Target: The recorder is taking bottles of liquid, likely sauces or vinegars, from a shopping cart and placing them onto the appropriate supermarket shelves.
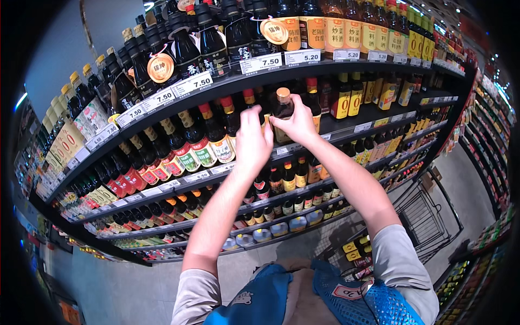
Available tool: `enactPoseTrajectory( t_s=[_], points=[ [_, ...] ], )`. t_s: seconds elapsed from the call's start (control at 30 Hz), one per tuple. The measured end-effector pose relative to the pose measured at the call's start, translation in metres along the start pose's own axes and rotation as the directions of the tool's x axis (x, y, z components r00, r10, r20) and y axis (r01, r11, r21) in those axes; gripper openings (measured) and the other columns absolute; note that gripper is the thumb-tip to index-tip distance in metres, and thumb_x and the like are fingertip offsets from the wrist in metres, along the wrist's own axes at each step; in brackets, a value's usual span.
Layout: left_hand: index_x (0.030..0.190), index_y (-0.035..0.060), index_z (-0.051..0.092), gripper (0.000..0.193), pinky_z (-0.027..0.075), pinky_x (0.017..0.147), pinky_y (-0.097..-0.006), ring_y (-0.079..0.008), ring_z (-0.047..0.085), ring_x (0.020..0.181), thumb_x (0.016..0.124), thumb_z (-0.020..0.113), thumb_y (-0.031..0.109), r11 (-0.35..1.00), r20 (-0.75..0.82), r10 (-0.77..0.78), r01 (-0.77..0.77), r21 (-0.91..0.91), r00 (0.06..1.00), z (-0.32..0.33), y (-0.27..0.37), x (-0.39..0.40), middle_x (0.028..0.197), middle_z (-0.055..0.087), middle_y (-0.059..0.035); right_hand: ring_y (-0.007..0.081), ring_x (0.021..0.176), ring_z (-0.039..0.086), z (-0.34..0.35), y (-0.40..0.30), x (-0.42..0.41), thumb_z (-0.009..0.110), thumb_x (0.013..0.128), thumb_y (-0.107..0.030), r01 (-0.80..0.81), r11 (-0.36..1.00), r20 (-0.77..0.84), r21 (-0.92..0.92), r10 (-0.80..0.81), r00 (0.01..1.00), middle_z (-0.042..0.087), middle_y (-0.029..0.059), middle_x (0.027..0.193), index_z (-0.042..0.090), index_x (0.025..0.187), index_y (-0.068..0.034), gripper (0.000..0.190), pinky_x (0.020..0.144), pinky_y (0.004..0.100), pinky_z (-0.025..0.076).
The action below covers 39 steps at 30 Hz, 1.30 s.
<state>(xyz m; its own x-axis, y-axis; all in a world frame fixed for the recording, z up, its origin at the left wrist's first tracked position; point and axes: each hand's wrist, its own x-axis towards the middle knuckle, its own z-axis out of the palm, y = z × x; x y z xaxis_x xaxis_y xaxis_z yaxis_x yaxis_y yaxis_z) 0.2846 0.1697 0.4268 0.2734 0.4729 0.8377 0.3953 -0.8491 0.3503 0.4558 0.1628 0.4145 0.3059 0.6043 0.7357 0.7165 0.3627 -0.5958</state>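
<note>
Both arms reach to the second shelf of a store rack filled with dark sauce and vinegar bottles. My right hand (298, 120) has its thumb and fingers around the upper body of a dark glass bottle with a copper-coloured cap (283, 95), which stands at the shelf's front edge. Close by on its left, my left hand (254, 136) is raised with fingers bent beside red-capped bottles; its palm side is hidden, so whether it touches one cannot be told. A bottle with a red cap (312, 87) stands just behind my right hand.
The upper shelf's price rail (227, 75) runs above my hands, with tightly packed bottles over it. A row of green-labelled bottles (204, 152) stands to the left. At the lower right are a wire shopping cart (418, 219) and yellow-labelled bottles (354, 250) in a basket-like holder.
</note>
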Motion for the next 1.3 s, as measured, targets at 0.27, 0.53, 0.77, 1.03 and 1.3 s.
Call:
enactPoseTrajectory(
  t_s=[0.27, 0.53, 0.77, 1.03, 1.3],
  points=[
    [0.127, -0.0069, 0.056, 0.047, 0.050, 0.098, -0.0471, -0.0420, 0.064, 0.110, 0.086, 0.070, 0.012, 0.984, 0.291, -0.166, 0.178, -0.012, 0.942, 0.037, -0.032, -0.057, 0.115, 0.066, -0.0280, 0.0363, 0.091, 0.073, 0.000, -0.003, 0.025, 0.091, 0.068, -0.039, -0.203, 0.953, 0.090, -0.225, 0.228, 0.969, 0.071, 0.0244, 0.092, 0.052, 0.107, 0.005, 0.071, 0.081, 0.0426, 0.057],
    [0.142, -0.0114, 0.045, 0.068, 0.051, 0.101, -0.0461, -0.0444, 0.065, 0.114, 0.085, 0.070, 0.016, 0.946, 0.418, -0.281, 0.322, -0.029, 0.864, 0.060, -0.030, -0.057, 0.120, 0.065, -0.0336, 0.0374, 0.100, 0.072, -0.006, -0.001, 0.036, 0.090, 0.064, -0.045, -0.286, 0.913, 0.139, -0.292, 0.336, 0.932, 0.073, 0.0251, 0.103, 0.059, 0.109, 0.007, 0.075, 0.091, 0.0445, 0.057],
    [0.143, -0.0131, 0.040, 0.071, 0.058, 0.080, -0.0502, -0.0460, 0.071, 0.085, 0.088, 0.071, 0.020, 0.963, 0.363, -0.241, 0.268, -0.027, 0.900, 0.082, -0.036, -0.060, 0.088, 0.071, -0.0304, 0.0410, 0.101, 0.070, -0.005, -0.006, 0.025, 0.091, 0.066, -0.047, -0.189, 0.937, 0.105, -0.293, 0.229, 0.968, 0.069, 0.0273, 0.104, 0.055, 0.113, 0.009, 0.082, 0.090, 0.0457, 0.057],
    [0.129, -0.0063, 0.054, 0.056, 0.058, 0.076, -0.0503, -0.0426, 0.072, 0.083, 0.090, 0.072, 0.030, 0.923, 0.327, -0.381, 0.333, 0.195, 0.865, 0.088, -0.029, -0.046, 0.086, 0.072, -0.0253, 0.0375, 0.107, 0.068, -0.022, -0.008, -0.027, 0.078, 0.084, -0.033, 0.025, 0.929, -0.091, -0.369, -0.063, 0.994, 0.067, 0.0233, 0.115, 0.053, 0.126, 0.005, 0.062, 0.089, 0.0452, 0.055],
    [0.116, -0.0035, 0.057, 0.050, 0.058, 0.080, -0.0494, -0.0418, 0.072, 0.090, 0.089, 0.074, 0.036, 0.892, 0.354, -0.445, 0.370, 0.259, 0.823, 0.086, -0.012, -0.030, 0.093, 0.073, -0.0258, 0.0381, 0.110, 0.065, -0.070, 0.060, 0.002, 0.075, 0.088, -0.037, -0.046, 0.967, -0.132, -0.250, 0.013, 0.991, 0.062, 0.0257, 0.121, 0.052, 0.132, 0.006, 0.066, 0.099, 0.0427, 0.051]
  ],
)
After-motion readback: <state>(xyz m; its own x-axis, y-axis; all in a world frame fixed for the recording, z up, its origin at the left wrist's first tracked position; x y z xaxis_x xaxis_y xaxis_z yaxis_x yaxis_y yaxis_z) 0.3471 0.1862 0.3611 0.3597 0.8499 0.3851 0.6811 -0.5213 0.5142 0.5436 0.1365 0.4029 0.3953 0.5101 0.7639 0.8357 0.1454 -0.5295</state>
